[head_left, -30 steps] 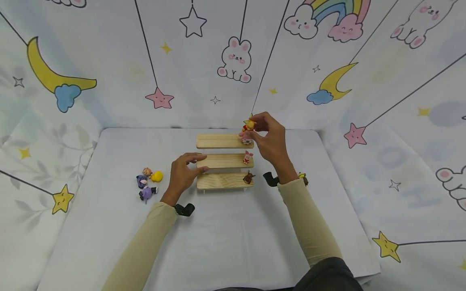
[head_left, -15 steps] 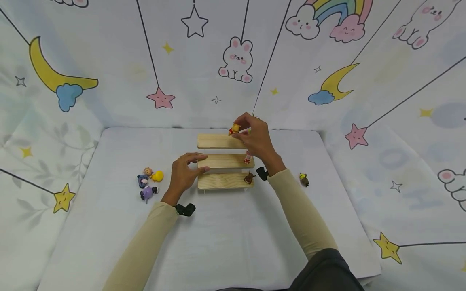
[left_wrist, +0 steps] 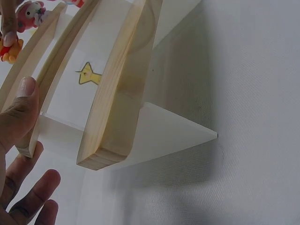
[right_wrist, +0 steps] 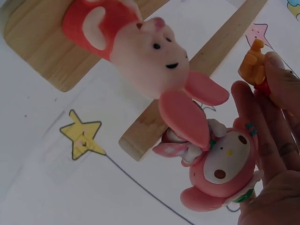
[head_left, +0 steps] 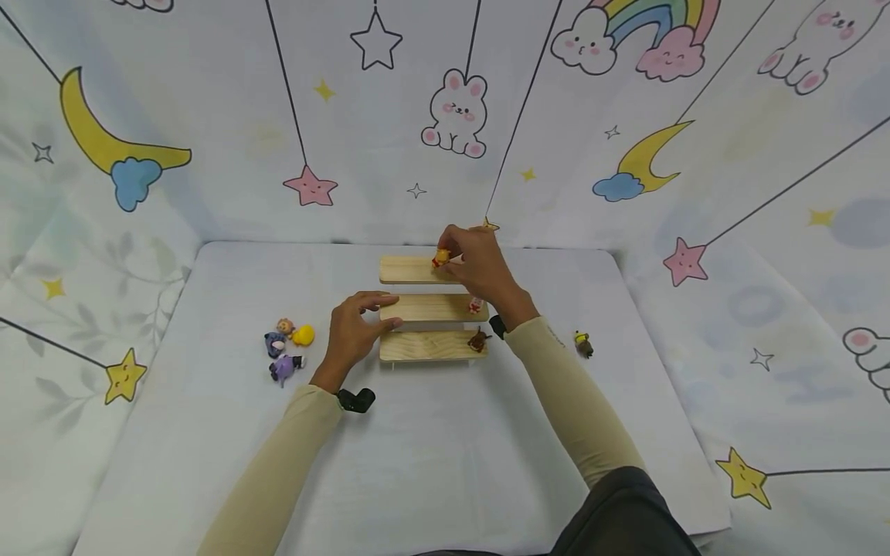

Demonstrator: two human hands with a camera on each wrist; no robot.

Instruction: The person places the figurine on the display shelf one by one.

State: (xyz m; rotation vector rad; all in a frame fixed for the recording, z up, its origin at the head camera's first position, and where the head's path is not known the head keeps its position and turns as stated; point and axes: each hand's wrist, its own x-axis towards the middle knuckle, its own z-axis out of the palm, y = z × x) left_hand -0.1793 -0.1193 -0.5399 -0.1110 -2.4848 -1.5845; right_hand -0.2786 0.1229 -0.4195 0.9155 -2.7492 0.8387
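A three-step wooden stand [head_left: 424,307] is in the head view. My left hand [head_left: 353,330] grips the left end of its middle board, thumb on one side and fingers on the other, as the left wrist view [left_wrist: 18,140] also shows. My right hand [head_left: 483,266] pinches a yellow-and-red bear figure [head_left: 441,258] at the top board; whether the figure touches the board I cannot tell. In the right wrist view a pink-hooded figure [right_wrist: 220,164] stands beside my right hand [right_wrist: 274,154]. A pink-eared figure [head_left: 476,306] is on the middle board's right end.
On the bottom board's right end sits a brown figure [head_left: 477,340]. Several small figures, among them a purple one [head_left: 283,369] and a yellow one [head_left: 304,334], lie left of the stand. A dark figure with yellow [head_left: 583,344] lies to the right on the white table [head_left: 431,463].
My right hand has moved left along the top board with the bear figure and come down a little. My left hand keeps its grip on the middle board.
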